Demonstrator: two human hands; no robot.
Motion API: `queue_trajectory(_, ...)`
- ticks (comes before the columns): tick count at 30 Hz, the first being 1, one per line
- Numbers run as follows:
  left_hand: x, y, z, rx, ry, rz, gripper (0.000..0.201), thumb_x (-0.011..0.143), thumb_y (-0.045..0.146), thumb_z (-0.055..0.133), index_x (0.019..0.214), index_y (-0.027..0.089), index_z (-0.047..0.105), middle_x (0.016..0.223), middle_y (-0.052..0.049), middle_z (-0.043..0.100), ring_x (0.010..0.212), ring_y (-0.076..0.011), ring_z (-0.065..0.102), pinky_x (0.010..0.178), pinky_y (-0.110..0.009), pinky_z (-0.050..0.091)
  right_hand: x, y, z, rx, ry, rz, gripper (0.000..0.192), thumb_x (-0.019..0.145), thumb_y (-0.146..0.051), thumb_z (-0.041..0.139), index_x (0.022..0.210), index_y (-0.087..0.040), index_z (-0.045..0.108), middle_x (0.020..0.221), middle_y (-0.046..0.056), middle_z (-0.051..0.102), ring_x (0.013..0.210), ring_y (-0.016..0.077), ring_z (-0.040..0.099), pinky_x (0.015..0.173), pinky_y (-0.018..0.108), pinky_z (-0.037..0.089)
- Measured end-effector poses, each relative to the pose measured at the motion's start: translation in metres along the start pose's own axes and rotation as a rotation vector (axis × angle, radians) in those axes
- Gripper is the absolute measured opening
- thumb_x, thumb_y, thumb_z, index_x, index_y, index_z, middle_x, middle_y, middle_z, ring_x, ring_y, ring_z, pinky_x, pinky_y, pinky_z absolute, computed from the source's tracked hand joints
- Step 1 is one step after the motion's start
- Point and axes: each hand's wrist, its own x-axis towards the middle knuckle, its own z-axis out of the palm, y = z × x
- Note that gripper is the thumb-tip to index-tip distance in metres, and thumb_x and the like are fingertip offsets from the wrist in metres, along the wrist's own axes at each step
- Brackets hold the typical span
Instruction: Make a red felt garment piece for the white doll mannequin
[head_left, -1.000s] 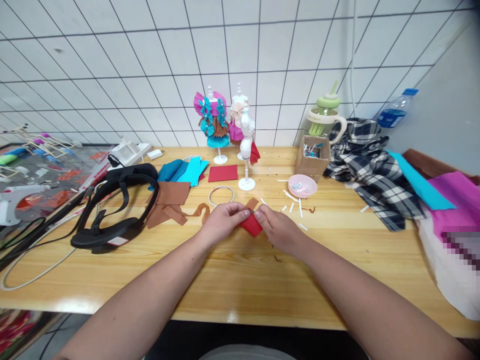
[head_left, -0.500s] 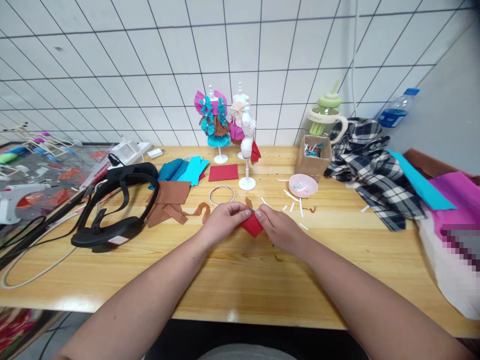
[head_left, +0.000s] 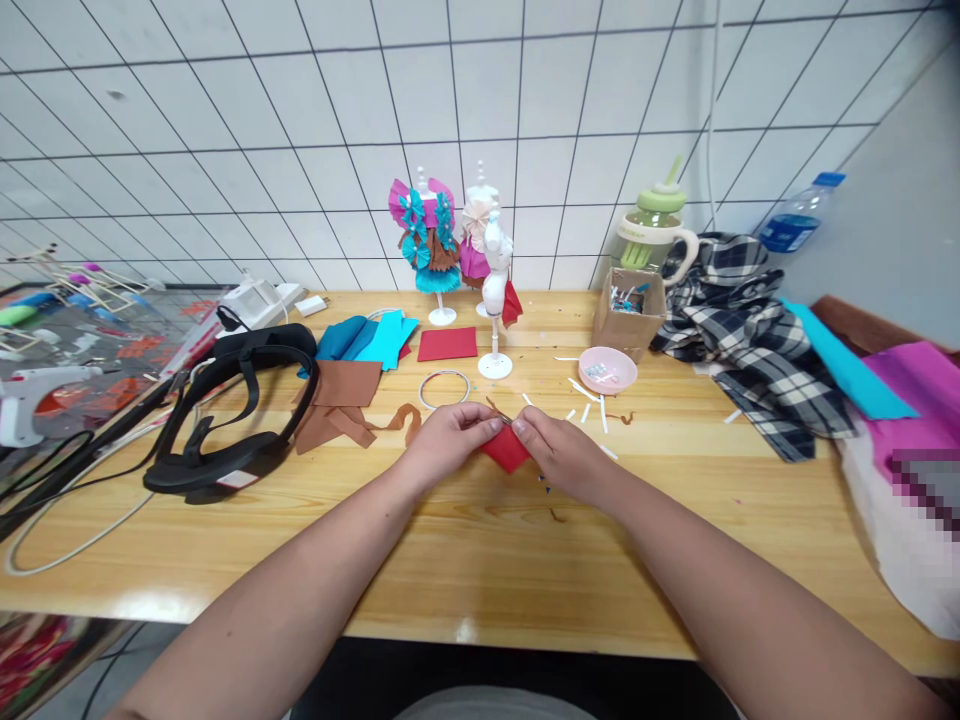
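Observation:
My left hand (head_left: 459, 440) and my right hand (head_left: 559, 450) meet over the front middle of the table. Both pinch the upper edge of a small red piece of crepe paper (head_left: 505, 452), its lower corner pointing down towards me. A thin brown sliver (head_left: 493, 408) shows just above the fingertips; whether it is held or lies behind, I cannot tell. Straight beyond my hands stands a bare white mini dress form (head_left: 496, 270). Behind it are a dress form in a blue, pink and brown dress (head_left: 431, 235) and another partly hidden one (head_left: 475, 225).
A silver ring (head_left: 444, 390), a red sheet (head_left: 447, 344) and brown pieces (head_left: 345, 385) lie left of centre. Further left are a black headset (head_left: 232, 410) and a glue gun (head_left: 37, 400). Rightwards stand a pink dish (head_left: 607, 380), a cardboard box (head_left: 628, 325) and a green-lidded cup (head_left: 652, 230).
The brown sliver above my fingertips now looks thinner and tilts to the left. My hands keep nearly the same place and grip on the red piece.

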Motion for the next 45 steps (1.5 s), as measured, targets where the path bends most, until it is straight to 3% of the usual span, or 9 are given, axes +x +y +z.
queue_trajectory(21, 0.002, -0.0042, -0.0022, 0.051, -0.047, 0.02, 0.022, 0.075, 0.036, 0.067, 0.071, 0.015, 0.066, 0.073, 0.0, 0.067, 0.069, -0.0128, 0.057, 0.069, -0.024, 0.043, -0.0007, -0.0007, 0.0004, 0.021, -0.006, -0.007, 0.029, 0.099, -0.044, 0.03, 0.084, -0.023, 0.044, 0.071, -0.002, 0.053, 0.068, 0.0165, 0.051, 0.063, 0.028, 0.033)
queue_trajectory(27, 0.0012, -0.0029, -0.0013, 0.037, -0.013, 0.012, 0.025, 0.074, 0.04, 0.068, 0.072, 0.015, 0.066, 0.071, 0.0, 0.066, 0.068, -0.0131, 0.057, 0.068, -0.024, 0.042, 0.003, 0.0026, -0.0003, 0.092, 0.047, -0.019, 0.03, 0.098, -0.045, 0.034, 0.085, -0.023, 0.051, 0.074, -0.002, 0.057, 0.071, 0.0155, 0.052, 0.065, 0.027, 0.035)
queue_trajectory(45, 0.001, -0.0055, -0.0007, 0.059, -0.013, 0.02, 0.027, 0.075, 0.041, 0.067, 0.072, 0.014, 0.065, 0.07, 0.0, 0.064, 0.066, -0.0131, 0.055, 0.066, -0.025, 0.04, 0.006, 0.0025, 0.0014, 0.1, 0.058, 0.039, 0.026, 0.094, -0.044, 0.043, 0.083, -0.022, 0.051, 0.075, -0.002, 0.06, 0.069, 0.0145, 0.051, 0.061, 0.026, 0.033)
